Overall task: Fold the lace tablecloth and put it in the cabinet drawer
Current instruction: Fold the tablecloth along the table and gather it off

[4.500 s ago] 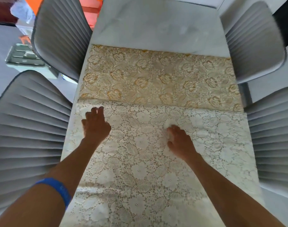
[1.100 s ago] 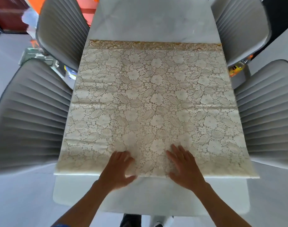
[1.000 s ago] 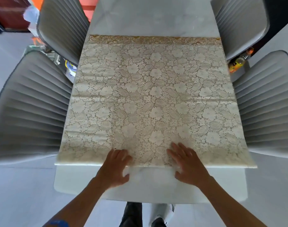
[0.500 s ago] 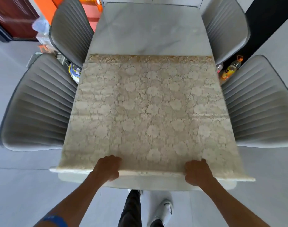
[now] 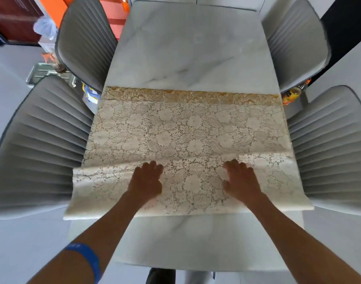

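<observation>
The cream lace tablecloth lies folded across the white marble table. A golden strip of its other side shows along the far edge. The near part is folded over toward the middle, making a doubled band about a third of the cloth deep. My left hand lies flat on that folded band, left of centre, fingers pointing away. My right hand lies flat on it right of centre, fingers spread. Both hands press on the cloth and grip nothing. No cabinet drawer is in view.
Grey ribbed chairs stand at the table: two on the left and two on the right. A bottle sits on the floor at right. Bare marble shows beyond and in front of the cloth.
My hands gripped the cloth's near edge half a second ago. That edge has since been carried forward and laid down, and both hands now rest flat on the fold.
</observation>
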